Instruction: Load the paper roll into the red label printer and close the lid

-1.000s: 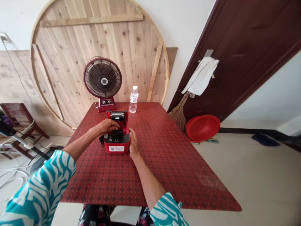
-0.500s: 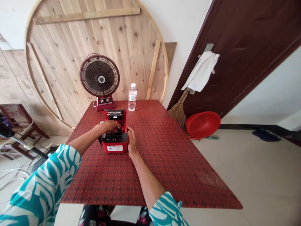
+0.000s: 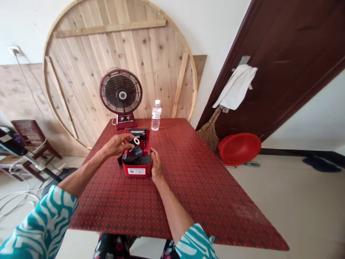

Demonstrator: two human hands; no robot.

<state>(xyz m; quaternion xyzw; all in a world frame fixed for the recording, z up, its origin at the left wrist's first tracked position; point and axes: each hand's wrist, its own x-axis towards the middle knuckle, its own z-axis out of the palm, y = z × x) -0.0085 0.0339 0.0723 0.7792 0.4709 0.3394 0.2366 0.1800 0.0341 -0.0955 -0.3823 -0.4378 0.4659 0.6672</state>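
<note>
A red and black box-shaped device [image 3: 137, 171] sits on the patterned red table [image 3: 205, 201], its lid tipped up and back. A white label is on its front. Above its opening, my left hand [image 3: 118, 144] pinches a small dark roll with a white ring-shaped end [image 3: 136, 141]. Something dark and blurred hangs just below the roll, over the opening. My right hand [image 3: 157, 165] rests against the device's right side, fingers wrapped round that edge.
Behind the device stand a dark red fan [image 3: 122, 95] and a water bottle [image 3: 156, 116]. A round wooden panel [image 3: 151, 54] leans on the wall. Right of the table are a broom [image 3: 210, 131] and a red basin [image 3: 242, 147]; a chair [image 3: 32, 136] is at left.
My left hand has risen out of the device's opening, with the roll now visible in its fingers. My right hand stays at the device's side. The whole view has shifted slightly.
</note>
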